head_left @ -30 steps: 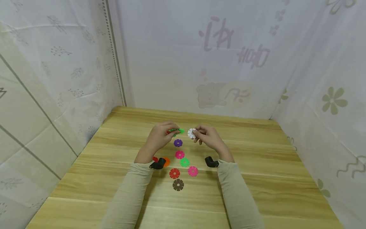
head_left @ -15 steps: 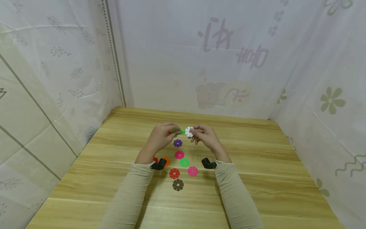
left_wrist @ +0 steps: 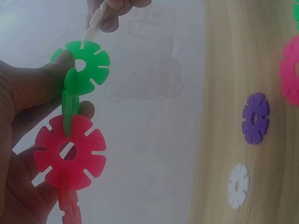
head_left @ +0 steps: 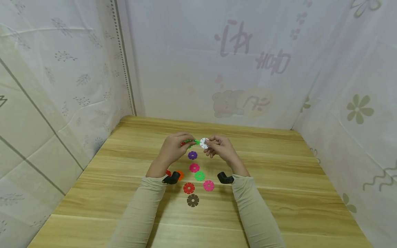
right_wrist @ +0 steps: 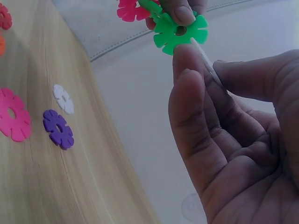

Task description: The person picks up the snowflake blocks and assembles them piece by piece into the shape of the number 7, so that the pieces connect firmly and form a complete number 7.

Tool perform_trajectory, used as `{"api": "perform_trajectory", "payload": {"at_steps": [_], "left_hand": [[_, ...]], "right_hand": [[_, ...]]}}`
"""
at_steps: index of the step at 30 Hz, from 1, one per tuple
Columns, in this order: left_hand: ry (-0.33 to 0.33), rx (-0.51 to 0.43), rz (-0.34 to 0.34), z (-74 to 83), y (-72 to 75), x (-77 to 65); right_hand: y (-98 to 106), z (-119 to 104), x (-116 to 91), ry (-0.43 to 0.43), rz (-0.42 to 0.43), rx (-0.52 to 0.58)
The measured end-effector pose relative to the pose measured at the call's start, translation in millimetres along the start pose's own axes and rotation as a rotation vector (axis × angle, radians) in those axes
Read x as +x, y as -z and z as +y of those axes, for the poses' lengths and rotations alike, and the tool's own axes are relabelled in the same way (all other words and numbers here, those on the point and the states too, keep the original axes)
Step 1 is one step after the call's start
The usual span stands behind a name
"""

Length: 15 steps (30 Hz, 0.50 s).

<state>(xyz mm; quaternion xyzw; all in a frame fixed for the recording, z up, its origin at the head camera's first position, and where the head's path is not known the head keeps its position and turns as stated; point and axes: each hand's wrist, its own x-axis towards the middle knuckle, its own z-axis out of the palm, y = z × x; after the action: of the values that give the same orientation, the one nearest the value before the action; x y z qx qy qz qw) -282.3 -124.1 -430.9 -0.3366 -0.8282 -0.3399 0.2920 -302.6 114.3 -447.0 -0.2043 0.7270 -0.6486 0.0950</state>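
Observation:
My left hand (head_left: 175,148) holds a chain of slotted flower-shaped plastic discs. In the left wrist view, its thumb and fingers pinch the green end disc (left_wrist: 97,63); a second green disc (left_wrist: 70,102) joins it to a red disc (left_wrist: 91,161), with another red piece below. My right hand (head_left: 225,148) pinches a white disc (head_left: 203,143) between thumb and fingers. Seen edge-on in the right wrist view, the white disc meets the green end disc's rim; how deep it sits in a slot cannot be told.
Loose discs lie on the wooden table (head_left: 279,193): purple (head_left: 192,155), pink (head_left: 194,167), green (head_left: 200,176), red (head_left: 189,188), brown (head_left: 193,200), orange and others. Another white disc (left_wrist: 238,185) lies beside the purple one. Patterned cloth walls (head_left: 173,69) stand behind and at both sides.
My right hand has moved left with the white disc, bringing it from a small gap up to the green end disc. The left hand has stayed nearly still.

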Motion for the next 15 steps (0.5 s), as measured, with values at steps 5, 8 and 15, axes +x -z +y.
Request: {"api": "perform_trajectory", "payload": {"at_steps": [5, 8, 15], "left_hand": [[-0.013, 0.005, -0.001, 0.4, 0.2, 1.6], [-0.020, 0.020, 0.002, 0.6, -0.4, 2.6], [-0.014, 0.033, 0.033, 1.4, -1.6, 0.9]], "right_hand": [[-2.2, -1.3, 0.6, -0.012, -0.009, 0.026], [-2.8, -2.0, 0.9, -0.017, -0.022, 0.054], [-4.5, -0.6, 0.9, -0.022, -0.089, 0.101]]}}
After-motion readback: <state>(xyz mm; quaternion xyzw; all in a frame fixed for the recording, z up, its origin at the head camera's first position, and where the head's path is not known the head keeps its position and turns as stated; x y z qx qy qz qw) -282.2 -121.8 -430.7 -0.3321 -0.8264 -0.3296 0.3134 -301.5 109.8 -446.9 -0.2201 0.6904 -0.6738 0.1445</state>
